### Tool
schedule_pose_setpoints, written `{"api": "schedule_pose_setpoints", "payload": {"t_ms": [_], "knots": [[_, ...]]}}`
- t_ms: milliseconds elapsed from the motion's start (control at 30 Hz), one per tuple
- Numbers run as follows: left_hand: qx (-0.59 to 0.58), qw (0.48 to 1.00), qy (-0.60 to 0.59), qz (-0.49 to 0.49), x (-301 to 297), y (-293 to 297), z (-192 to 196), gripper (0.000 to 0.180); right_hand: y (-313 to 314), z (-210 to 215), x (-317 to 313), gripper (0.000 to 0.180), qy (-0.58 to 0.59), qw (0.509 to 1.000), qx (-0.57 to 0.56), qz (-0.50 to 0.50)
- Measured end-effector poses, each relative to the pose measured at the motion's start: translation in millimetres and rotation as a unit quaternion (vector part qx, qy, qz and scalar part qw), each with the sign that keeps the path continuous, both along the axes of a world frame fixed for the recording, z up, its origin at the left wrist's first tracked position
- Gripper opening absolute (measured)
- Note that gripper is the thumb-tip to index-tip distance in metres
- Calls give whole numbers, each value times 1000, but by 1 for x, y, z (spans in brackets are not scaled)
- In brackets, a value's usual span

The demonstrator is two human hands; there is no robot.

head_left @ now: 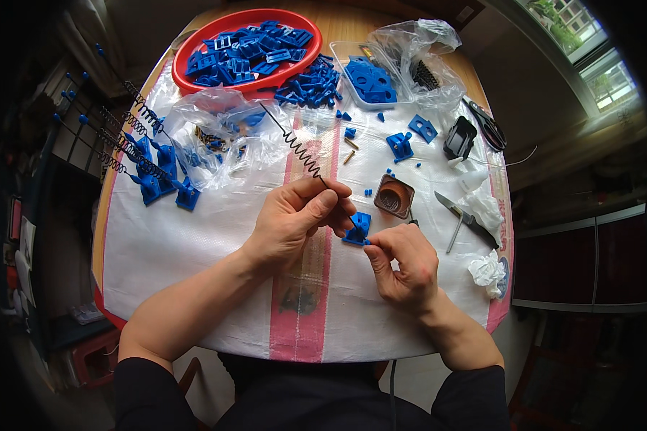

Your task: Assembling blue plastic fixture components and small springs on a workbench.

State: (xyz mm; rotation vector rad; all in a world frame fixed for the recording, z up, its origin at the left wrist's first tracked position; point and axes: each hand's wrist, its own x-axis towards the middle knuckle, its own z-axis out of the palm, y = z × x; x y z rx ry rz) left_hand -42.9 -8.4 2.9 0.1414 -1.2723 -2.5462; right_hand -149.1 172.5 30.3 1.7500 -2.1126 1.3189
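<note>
My left hand (291,219) is closed on a black coil spring (303,152), its straight upper end pointing to the far left. The spring's lower wire runs out from those fingers toward my right hand (407,269). Thumb and forefinger of that hand pinch a small blue plastic piece (367,243) at the wire's tip; whether the wire is inside it I cannot tell. Just behind the fingertips is a blue plastic bracket (355,231), partly hidden. A small square container with brown contents (394,197) stands beyond my right hand.
Blue parts fill a red basin (187,47); more fill a clear box (338,57). Finished-looking blue brackets with springs (154,169) stand at left near a plastic bag (230,140). At right lie a knife (473,223), scissors (487,126), a black box (459,138) and crumpled tissue (486,273).
</note>
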Motion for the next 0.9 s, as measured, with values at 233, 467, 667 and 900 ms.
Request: {"api": "schedule_pose_setpoints", "payload": {"t_ms": [233, 467, 667, 900], "knots": [[8, 1000, -25, 7, 0, 0, 2, 22, 0, -1, -3, 15, 15, 1000, 10, 6], [4, 1000, -30, 1, 1, -1, -1, 21, 0, -1, -5, 17, 42, 999, 10, 20], [-3, 1000, -16, 1, 0, -1, -4, 20, 1, -2, -6, 14, 34, 999, 18, 26], [-20, 1000, -7, -2, 1, -1, -3, 20, 0, -5, -5, 15, 35, 999, 8, 27]]}}
